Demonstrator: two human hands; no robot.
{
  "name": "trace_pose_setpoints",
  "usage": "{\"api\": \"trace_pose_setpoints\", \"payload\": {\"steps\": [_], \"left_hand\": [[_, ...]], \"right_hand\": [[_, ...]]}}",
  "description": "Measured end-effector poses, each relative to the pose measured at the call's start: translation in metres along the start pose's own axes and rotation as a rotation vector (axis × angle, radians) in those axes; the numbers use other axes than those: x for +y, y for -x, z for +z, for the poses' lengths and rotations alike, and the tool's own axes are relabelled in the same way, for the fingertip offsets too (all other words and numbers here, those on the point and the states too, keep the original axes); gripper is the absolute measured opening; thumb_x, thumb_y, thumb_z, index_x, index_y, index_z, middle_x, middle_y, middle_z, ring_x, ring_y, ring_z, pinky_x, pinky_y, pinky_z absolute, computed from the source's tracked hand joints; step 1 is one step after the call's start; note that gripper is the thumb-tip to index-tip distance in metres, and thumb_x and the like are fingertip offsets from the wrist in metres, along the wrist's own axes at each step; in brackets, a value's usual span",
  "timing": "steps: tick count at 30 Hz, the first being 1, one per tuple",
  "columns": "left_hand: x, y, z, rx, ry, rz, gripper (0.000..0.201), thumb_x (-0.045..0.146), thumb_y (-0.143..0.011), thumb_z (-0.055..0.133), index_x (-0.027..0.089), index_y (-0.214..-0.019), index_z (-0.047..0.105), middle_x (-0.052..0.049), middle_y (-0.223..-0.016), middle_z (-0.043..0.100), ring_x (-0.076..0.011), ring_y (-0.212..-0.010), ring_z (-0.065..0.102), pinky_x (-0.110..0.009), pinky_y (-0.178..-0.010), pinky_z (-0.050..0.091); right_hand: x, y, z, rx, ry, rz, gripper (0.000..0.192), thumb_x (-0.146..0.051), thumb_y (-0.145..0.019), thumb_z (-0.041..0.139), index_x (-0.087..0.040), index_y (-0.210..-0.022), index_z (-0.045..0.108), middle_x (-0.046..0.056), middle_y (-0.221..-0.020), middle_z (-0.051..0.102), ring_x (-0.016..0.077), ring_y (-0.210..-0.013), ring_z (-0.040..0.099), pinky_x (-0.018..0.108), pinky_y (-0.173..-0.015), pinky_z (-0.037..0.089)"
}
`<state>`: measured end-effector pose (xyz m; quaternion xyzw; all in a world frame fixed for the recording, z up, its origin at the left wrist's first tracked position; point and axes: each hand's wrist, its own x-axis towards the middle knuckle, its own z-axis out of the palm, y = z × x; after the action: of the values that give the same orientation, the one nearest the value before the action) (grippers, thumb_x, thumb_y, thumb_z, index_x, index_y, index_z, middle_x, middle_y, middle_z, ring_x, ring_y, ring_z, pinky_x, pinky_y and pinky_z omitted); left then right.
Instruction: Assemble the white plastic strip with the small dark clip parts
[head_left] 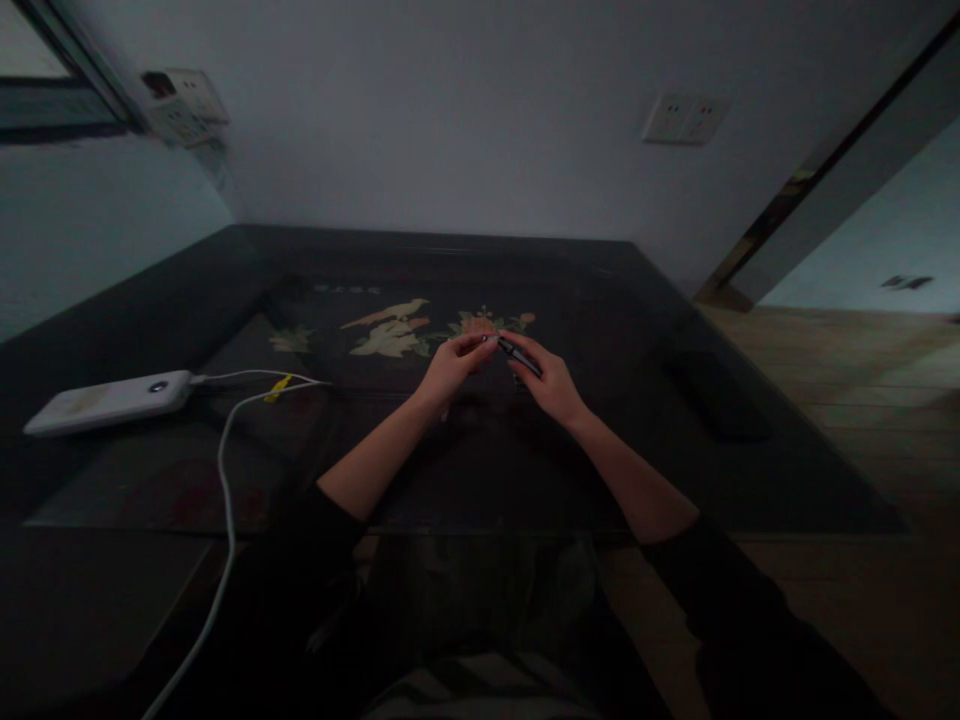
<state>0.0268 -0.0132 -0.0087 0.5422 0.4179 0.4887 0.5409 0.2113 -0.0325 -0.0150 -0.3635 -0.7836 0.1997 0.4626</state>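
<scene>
Both of my hands meet above the middle of a dark glass-topped table (187, 330). My right hand (551, 385) grips a slim dark pen-like object (519, 356) that lies slanted across its fingers. My left hand (450, 368) pinches the upper left end of the same object with its fingertips. The scene is dim, so I cannot tell whether that end is a separate cap. Under the hands, the tabletop shows a light inlay of a bird and flowers (394, 328).
A white power bank (109, 400) lies at the table's left, with a white cable (225, 470) running off the near edge. Wall sockets (684, 118) sit on the back wall. A wooden floor (847, 380) and a doorway are to the right.
</scene>
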Motion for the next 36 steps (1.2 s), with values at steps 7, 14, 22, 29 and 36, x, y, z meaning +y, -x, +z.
{"api": "trace_pose_setpoints", "payload": {"steps": [7,14,22,29,36], "left_hand": [[0.0023,-0.0001,-0.0010,-0.012,0.016,-0.007,0.041,0.044,-0.072,0.076,0.018,-0.103,0.074,-0.009,-0.103,0.073,-0.0138,-0.079,0.062,-0.023,-0.066,0.042],[0.0065,0.0023,-0.0005,0.008,0.015,-0.023,0.044,0.043,-0.070,0.078,0.018,-0.106,0.072,-0.009,-0.102,0.073,-0.0145,-0.082,0.063,-0.024,-0.067,0.043],[0.0032,-0.0006,-0.0011,0.037,-0.012,-0.006,0.043,0.042,-0.070,0.077,0.018,-0.105,0.072,-0.010,-0.105,0.073,-0.0166,-0.087,0.064,-0.024,-0.067,0.043],[0.0072,0.0022,0.0006,0.047,0.009,-0.011,0.044,0.043,-0.066,0.079,0.018,-0.102,0.073,-0.009,-0.104,0.073,-0.0162,-0.086,0.063,-0.024,-0.068,0.043],[0.0043,0.0004,0.0004,0.041,0.012,-0.010,0.042,0.043,-0.067,0.078,0.018,-0.100,0.070,-0.007,-0.096,0.073,-0.0156,-0.083,0.063,-0.025,-0.068,0.043]], "right_hand": [[-0.0015,0.0002,0.0002,0.008,0.009,-0.007,0.041,-0.025,-0.095,0.053,-0.029,-0.136,0.059,0.004,-0.136,0.062,0.0237,-0.128,0.056,0.046,-0.111,0.043],[-0.0020,-0.0001,-0.0005,0.050,0.027,0.013,0.042,-0.022,-0.094,0.053,-0.030,-0.134,0.060,0.003,-0.135,0.064,0.0230,-0.126,0.058,0.045,-0.110,0.044],[0.0012,0.0004,-0.0009,0.064,0.049,-0.011,0.042,-0.022,-0.094,0.053,-0.029,-0.135,0.060,0.004,-0.131,0.066,0.0241,-0.122,0.060,0.046,-0.107,0.046],[0.0004,0.0020,-0.0018,0.046,0.115,0.005,0.042,-0.024,-0.097,0.049,-0.033,-0.137,0.057,0.003,-0.127,0.068,0.0254,-0.119,0.061,0.047,-0.104,0.048],[-0.0003,0.0031,-0.0012,0.046,0.164,0.030,0.042,-0.026,-0.098,0.047,-0.036,-0.138,0.056,0.003,-0.124,0.068,0.0247,-0.111,0.064,0.044,-0.099,0.050]]}}
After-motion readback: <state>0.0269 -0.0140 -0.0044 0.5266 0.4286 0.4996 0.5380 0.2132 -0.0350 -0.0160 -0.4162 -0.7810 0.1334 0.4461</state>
